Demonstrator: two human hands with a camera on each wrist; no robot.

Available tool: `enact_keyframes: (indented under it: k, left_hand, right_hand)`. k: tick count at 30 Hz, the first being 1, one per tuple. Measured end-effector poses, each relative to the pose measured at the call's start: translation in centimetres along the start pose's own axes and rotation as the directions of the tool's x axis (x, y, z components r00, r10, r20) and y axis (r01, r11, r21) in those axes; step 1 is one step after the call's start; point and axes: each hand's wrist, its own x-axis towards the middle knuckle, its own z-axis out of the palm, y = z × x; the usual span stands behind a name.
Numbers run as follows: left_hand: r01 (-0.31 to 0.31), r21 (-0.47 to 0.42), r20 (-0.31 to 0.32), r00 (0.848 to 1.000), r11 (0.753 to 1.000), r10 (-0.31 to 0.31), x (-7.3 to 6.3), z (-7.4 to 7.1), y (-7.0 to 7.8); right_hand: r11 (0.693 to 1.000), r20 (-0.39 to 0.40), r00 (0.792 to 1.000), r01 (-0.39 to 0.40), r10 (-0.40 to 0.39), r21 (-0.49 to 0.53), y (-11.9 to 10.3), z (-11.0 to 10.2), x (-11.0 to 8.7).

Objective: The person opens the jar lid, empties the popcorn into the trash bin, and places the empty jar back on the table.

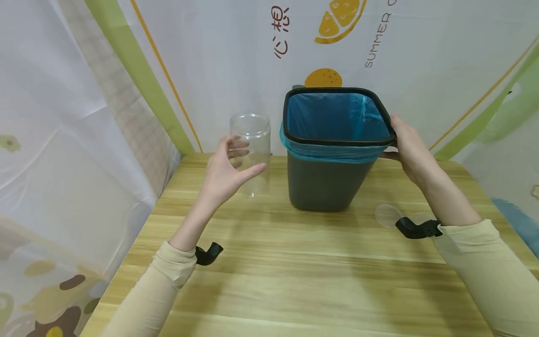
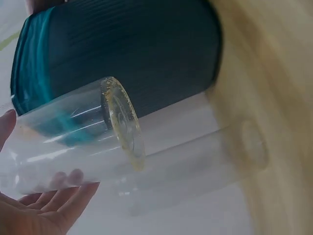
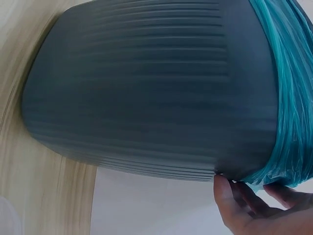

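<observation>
A clear cylindrical jar [image 1: 262, 152] stands out at the left of the bin. My left hand [image 1: 227, 171] curves around it, thumb in front and fingers on the far side. In the left wrist view this jar [image 2: 93, 132] shows yellowish specks around its base, and a second clear cylinder [image 2: 195, 166] overlaps it from behind, its end at the tabletop. A dark grey trash bin [image 1: 324, 185] with a black rim and blue liner bag [image 1: 337, 117] sits mid-table. My right hand [image 1: 412, 150] grips the bin's right side at the rim, fingers below the liner's folded edge.
Two clear round discs, one plain disc [image 1: 387, 216] and one partly hidden disc [image 1: 423, 218], lie on the wooden table [image 1: 294, 281] near the right wrist. White printed cloth [image 1: 219, 61] hangs close behind the table and along both sides.
</observation>
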Motion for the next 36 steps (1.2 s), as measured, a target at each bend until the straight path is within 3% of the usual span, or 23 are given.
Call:
enact_keyframes:
  k: [6, 10, 16, 28, 36]
  left_hand:
    - [0.12, -0.001, 0.065, 0.991, 0.993, -0.12, -1.8, 1.4, -3.3]
    - [0.157, 0.017, 0.085, 0.984, 0.987, -0.158, -2.3, 2.1, -5.1]
    - [0.166, 0.013, 0.085, 0.982, 0.986, -0.167, -2.5, 2.4, -6.7]
    - [0.165, 0.001, 0.079, 0.983, 0.986, -0.165, -2.6, 2.2, -8.4]
    - [0.184, 0.012, 0.098, 0.978, 0.983, -0.185, -2.9, 1.5, -9.5]
  right_hand:
    - [0.997, -0.012, 0.999, 0.046, -0.045, 0.064, 0.4, 0.0, -0.5]
    - [0.995, -0.044, 0.994, 0.099, -0.099, 0.0, 0.9, -0.3, -1.1]
    - [0.983, -0.042, 0.985, 0.165, -0.169, -0.082, 1.3, -0.4, -2.1]
    - [0.974, -0.01, 0.991, 0.127, -0.131, -0.188, 2.8, -0.6, -3.7]
    - [0.95, -0.003, 0.985, 0.166, -0.173, -0.264, 4.5, -0.4, -5.0]
